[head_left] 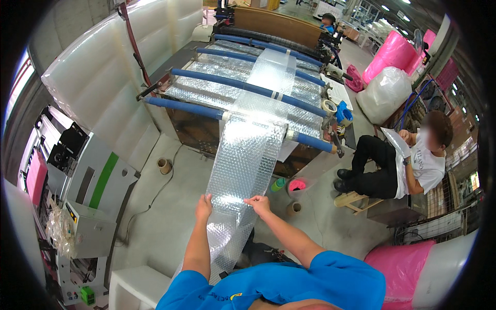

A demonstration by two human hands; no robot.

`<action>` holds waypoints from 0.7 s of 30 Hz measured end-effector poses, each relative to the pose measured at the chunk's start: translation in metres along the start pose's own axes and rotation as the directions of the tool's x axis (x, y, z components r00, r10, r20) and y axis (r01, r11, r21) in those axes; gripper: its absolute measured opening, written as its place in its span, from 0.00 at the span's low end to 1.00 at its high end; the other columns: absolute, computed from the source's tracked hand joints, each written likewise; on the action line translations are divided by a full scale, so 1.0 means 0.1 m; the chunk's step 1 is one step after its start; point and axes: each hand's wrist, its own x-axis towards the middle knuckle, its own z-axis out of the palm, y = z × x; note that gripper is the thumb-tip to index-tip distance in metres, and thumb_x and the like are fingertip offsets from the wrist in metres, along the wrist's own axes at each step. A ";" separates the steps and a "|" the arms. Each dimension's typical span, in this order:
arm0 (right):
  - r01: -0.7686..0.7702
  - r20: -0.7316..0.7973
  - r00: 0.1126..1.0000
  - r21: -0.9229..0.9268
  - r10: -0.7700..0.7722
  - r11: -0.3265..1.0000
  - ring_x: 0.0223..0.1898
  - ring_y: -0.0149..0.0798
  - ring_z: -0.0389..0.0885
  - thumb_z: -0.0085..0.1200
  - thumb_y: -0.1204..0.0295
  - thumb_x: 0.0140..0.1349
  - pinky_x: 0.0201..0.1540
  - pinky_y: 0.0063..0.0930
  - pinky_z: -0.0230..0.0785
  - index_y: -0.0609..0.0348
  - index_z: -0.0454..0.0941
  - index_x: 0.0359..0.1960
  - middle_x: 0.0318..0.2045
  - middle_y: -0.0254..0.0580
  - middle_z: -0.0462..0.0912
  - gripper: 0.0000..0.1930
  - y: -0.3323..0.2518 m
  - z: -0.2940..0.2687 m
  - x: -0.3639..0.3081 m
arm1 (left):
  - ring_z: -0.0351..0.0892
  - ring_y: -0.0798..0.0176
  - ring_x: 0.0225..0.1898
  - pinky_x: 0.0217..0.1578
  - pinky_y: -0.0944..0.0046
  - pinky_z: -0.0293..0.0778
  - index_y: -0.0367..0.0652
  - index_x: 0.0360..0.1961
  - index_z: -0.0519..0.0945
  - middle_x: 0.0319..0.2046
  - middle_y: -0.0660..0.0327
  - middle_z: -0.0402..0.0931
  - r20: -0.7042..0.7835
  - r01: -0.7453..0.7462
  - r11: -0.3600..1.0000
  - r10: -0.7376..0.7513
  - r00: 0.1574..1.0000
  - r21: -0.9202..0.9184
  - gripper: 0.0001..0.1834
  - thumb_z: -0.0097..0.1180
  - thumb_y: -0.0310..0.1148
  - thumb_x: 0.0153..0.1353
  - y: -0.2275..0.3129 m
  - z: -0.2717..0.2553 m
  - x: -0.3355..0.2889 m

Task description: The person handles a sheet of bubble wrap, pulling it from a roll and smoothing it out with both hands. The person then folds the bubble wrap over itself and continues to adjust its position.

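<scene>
My left hand [204, 207] and right hand [259, 204] pinch the bubble-wrap strip [242, 160] by its sides, the best hold for likely light, soft, slippery film.

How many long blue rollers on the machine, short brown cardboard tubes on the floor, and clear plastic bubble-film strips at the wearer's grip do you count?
Long blue rollers: 4
Short brown cardboard tubes: 2
Clear plastic bubble-film strip: 1
Total: 7
</scene>
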 end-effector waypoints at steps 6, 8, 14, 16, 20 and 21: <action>0.148 -0.090 0.986 0.051 -0.143 0.988 0.16 0.22 0.63 0.63 0.63 0.39 0.20 0.20 0.57 0.60 0.74 0.13 0.12 0.29 0.71 0.14 -0.33 -0.19 0.49 | 0.72 0.48 0.28 0.31 0.55 0.66 0.38 0.28 0.70 0.23 0.50 0.73 0.001 -0.103 0.989 0.104 0.995 -0.102 0.22 0.41 0.49 0.55 0.40 0.09 0.51; 0.205 -0.091 0.975 0.048 -0.200 0.978 0.16 0.22 0.63 0.63 0.65 0.40 0.20 0.19 0.56 0.60 0.74 0.14 0.12 0.28 0.71 0.13 -0.30 -0.22 0.59 | 0.73 0.51 0.26 0.30 0.56 0.66 0.36 0.26 0.71 0.21 0.51 0.74 0.044 -0.043 0.977 0.053 0.998 -0.207 0.23 0.46 0.50 0.53 0.41 0.11 0.66; 0.287 -0.030 0.957 0.251 -0.289 0.924 0.20 0.21 0.67 0.60 0.67 0.44 0.21 0.15 0.59 0.60 0.75 0.24 0.19 0.29 0.72 0.10 -0.31 -0.29 0.25 | 0.75 0.60 0.29 0.30 0.62 0.70 0.28 0.30 0.74 0.25 0.53 0.75 0.278 0.070 0.982 -0.019 0.960 -0.176 0.37 0.62 0.57 0.33 0.24 -0.16 0.37; 0.283 -0.033 0.956 0.350 -0.291 0.893 0.23 0.23 0.69 0.59 0.68 0.46 0.23 0.16 0.64 0.60 0.74 0.29 0.24 0.30 0.73 0.12 -0.39 -0.25 0.00 | 0.75 0.61 0.30 0.32 0.64 0.70 0.27 0.31 0.74 0.27 0.53 0.75 0.344 0.076 0.979 -0.007 0.939 -0.188 0.38 0.63 0.56 0.32 0.06 -0.21 0.31; 0.043 0.190 0.968 0.510 -0.162 0.859 0.30 0.28 0.72 0.57 0.69 0.48 0.32 0.25 0.72 0.61 0.73 0.34 0.30 0.33 0.73 0.13 -0.34 -0.17 -0.50 | 0.75 0.63 0.31 0.34 0.66 0.70 0.29 0.33 0.75 0.29 0.54 0.75 0.443 0.085 0.993 -0.040 0.896 -0.081 0.37 0.65 0.54 0.32 0.20 -0.52 0.02; 0.015 0.229 0.959 0.553 -0.169 0.833 0.32 0.29 0.72 0.57 0.69 0.49 0.34 0.28 0.72 0.61 0.73 0.34 0.31 0.34 0.73 0.12 -0.30 -0.14 -0.62 | 0.75 0.63 0.31 0.34 0.66 0.70 0.30 0.34 0.75 0.30 0.54 0.75 0.426 0.084 0.987 -0.017 0.905 -0.140 0.37 0.65 0.54 0.32 0.21 -0.58 -0.06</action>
